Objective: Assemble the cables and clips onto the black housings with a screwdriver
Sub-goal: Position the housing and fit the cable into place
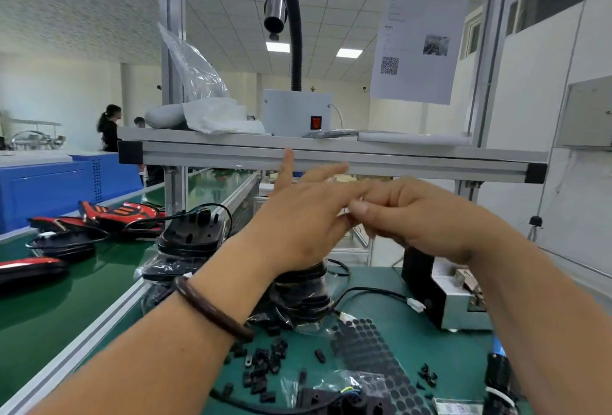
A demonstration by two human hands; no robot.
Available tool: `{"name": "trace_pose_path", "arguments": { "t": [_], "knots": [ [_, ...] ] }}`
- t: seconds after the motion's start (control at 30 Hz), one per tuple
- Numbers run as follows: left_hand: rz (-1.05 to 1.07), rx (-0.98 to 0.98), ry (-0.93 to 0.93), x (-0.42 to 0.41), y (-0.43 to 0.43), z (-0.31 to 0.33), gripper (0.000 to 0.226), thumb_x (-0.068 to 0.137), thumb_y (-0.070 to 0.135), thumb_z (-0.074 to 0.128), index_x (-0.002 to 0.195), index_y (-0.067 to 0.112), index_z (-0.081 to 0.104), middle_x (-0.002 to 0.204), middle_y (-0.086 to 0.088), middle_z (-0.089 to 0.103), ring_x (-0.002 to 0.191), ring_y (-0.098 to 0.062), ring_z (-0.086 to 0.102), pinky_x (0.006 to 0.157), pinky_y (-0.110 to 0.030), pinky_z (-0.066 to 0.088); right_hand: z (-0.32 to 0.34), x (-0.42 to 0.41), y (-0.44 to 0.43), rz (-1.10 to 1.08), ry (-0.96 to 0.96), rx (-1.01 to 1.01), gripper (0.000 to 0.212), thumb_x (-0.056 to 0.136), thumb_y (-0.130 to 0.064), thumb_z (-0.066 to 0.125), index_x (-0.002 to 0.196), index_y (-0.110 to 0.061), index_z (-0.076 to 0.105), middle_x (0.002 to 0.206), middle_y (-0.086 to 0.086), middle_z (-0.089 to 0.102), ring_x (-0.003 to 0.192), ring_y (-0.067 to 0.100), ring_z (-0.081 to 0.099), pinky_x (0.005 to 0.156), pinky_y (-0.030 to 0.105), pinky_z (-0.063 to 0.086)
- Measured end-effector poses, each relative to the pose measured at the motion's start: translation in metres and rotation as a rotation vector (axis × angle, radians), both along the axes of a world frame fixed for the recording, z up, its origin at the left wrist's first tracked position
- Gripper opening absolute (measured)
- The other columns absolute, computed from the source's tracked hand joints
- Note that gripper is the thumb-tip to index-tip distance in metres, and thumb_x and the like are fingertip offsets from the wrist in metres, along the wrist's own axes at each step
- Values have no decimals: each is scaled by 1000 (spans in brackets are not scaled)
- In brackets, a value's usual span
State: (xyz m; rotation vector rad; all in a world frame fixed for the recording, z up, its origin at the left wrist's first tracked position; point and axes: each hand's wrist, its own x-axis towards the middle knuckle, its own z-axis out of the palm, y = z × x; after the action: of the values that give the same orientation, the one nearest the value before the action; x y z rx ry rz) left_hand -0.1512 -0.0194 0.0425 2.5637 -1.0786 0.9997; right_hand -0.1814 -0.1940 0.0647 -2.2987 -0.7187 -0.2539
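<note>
My left hand (298, 219) is raised above the bench with its fingers straight and the index finger pointing up. My right hand (420, 215) meets it from the right, fingers curled and thumb pressed at the left fingertips; whether anything is between them is too blurred to tell. Below the hands, black housings (190, 235) are stacked in clear bags, with a second stack (301, 298) under my left wrist. A black cable with a white connector (415, 304) lies on the green mat. Several small black clips (261, 371) are scattered near the front.
A sheet of round black pads (367, 358) lies beside the clips. A grey metal fixture (460, 307) stands at the right. Red and black parts (119, 214) lie on the green conveyor (49, 308) to the left. An aluminium shelf (331, 157) runs at hand height.
</note>
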Motion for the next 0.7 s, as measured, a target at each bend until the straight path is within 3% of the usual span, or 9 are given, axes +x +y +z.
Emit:
{"name": "trace_pose_path", "arguments": {
  "t": [0.07, 0.1, 0.13, 0.2, 0.27, 0.37, 0.43, 0.53, 0.7],
  "knots": [
    [-89, -111, 51, 1, 3, 4, 27, 100, 36, 35, 114, 30, 58, 90, 19, 58, 104, -12, 57, 116, -42, 18, 3, 2, -2, -59, -47, 134, 39, 90, -43, 55, 62, -18, 61, 55, 1, 40, 48, 12, 31, 48, 21, 28],
    [-116, -161, 61, 3, 4, 3, 29, 100, 36, 34, 107, 24, 60, 82, 16, 56, 91, -17, 59, 101, -39, 37, 4, 3, -3, -86, -73, 198, 40, 90, -42, 55, 59, -18, 60, 53, 0, 40, 48, 13, 31, 50, 23, 28],
    [-119, -192, 59, 5, 4, 1, 31, 100, 37, 33, 101, 21, 59, 79, 13, 54, 83, -19, 58, 84, -37, 44, 5, 4, -2, -99, -88, 254, 41, 91, -40, 56, 58, -16, 61, 52, -1, 40, 49, 13, 31, 52, 25, 28],
    [-108, -208, 4, 9, 2, -1, 27, 101, 38, 31, 92, 25, 53, 73, 16, 48, 75, -17, 53, 69, -34, 43, 7, 5, 1, -115, -110, 328, 42, 93, -34, 56, 60, -8, 61, 52, 4, 40, 51, 15, 29, 55, 29, 27],
    [-93, -220, -47, 10, -1, -2, 25, 101, 40, 28, 87, 29, 47, 67, 17, 43, 69, -13, 48, 64, -32, 40, 11, 3, 3, -123, -119, 414, 43, 94, -29, 57, 61, -2, 58, 52, 7, 40, 48, 15, 28, 54, 29, 26],
    [-82, -242, -124, 11, -1, 2, 27, 100, 41, 27, 85, 27, 46, 63, 17, 41, 61, -9, 43, 59, -31, 40, 18, 0, 1, -92, -125, 533, 43, 95, -21, 57, 54, -9, 54, 41, -6, 36, 40, 9, 27, 46, 23, 26],
    [-74, -252, -139, 13, 1, 6, 31, 100, 39, 28, 86, 23, 49, 63, 16, 41, 60, -8, 43, 58, -31, 40, 22, -2, 0, -86, -129, 577, 45, 95, -21, 58, 50, -12, 54, 40, -5, 33, 38, 9, 26, 43, 20, 28],
    [-84, -258, -168, 12, 0, 9, 33, 101, 36, 31, 90, 17, 55, 65, 14, 44, 63, -15, 48, 57, -31, 40, 25, -6, 2, -69, -112, 626, 45, 94, -22, 59, 51, -12, 53, 39, -4, 30, 37, 10, 23, 40, 18, 29],
    [15, -328, -124, 25, 16, 8, 31, 100, 43, 30, 87, 22, 49, 64, 14, 47, 59, -3, 45, 51, -25, 30, 23, -6, -6, 67, 4, 760, 38, 93, -40, 57, 64, -15, 61, 49, -2, 42, 39, 10, 32, 51, 25, 36]
  ]
}}
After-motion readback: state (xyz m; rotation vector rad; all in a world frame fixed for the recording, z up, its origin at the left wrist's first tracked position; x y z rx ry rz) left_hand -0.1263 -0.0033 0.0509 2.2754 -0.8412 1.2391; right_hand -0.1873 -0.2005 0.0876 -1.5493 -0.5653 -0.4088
